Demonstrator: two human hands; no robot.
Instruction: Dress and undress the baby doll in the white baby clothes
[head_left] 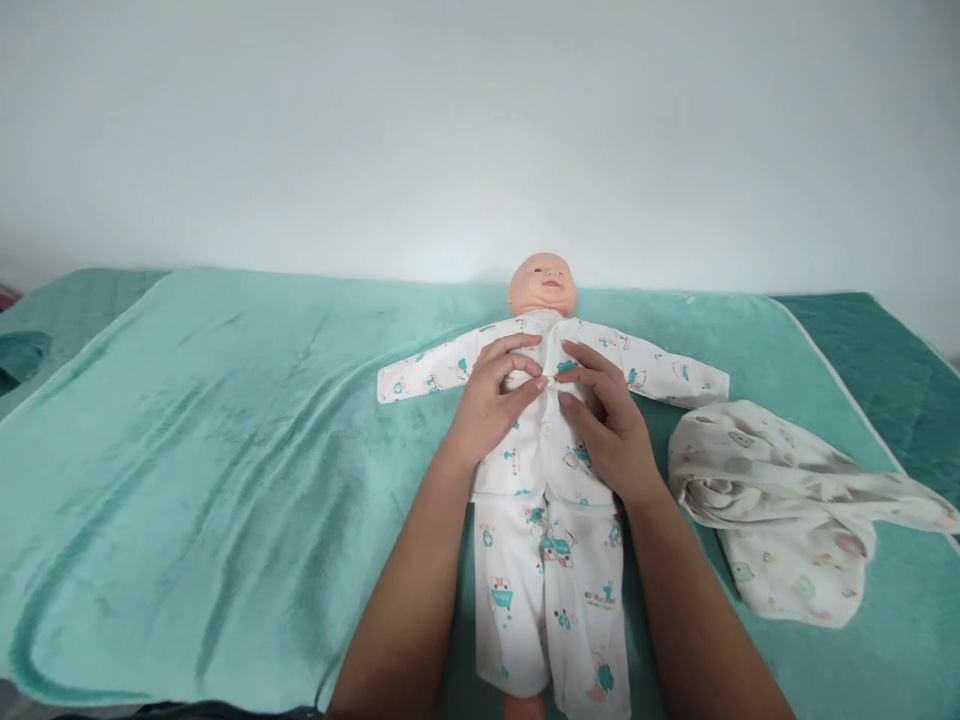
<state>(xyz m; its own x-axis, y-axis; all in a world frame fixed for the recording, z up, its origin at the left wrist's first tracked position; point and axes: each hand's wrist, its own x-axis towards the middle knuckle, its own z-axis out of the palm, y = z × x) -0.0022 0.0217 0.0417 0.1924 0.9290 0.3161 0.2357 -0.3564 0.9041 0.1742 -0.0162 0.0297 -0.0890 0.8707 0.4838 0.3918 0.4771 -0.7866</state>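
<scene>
A baby doll (pixel 541 283) lies on its back on a teal blanket (pixel 225 430), head toward the wall, arms spread. It wears a white printed shirt (pixel 534 440) and matching trousers (pixel 551 600). My left hand (pixel 491 400) and my right hand (pixel 607 420) rest on the doll's chest. The fingertips of both hands pinch the shirt's front edges together at a small button (pixel 551 381) in the middle of the chest.
A crumpled white printed cloth (pixel 780 500) lies on the blanket to the right of the doll. A darker teal cover (pixel 885 360) shows under the blanket at the right and far left. A plain pale wall (pixel 480 130) stands behind.
</scene>
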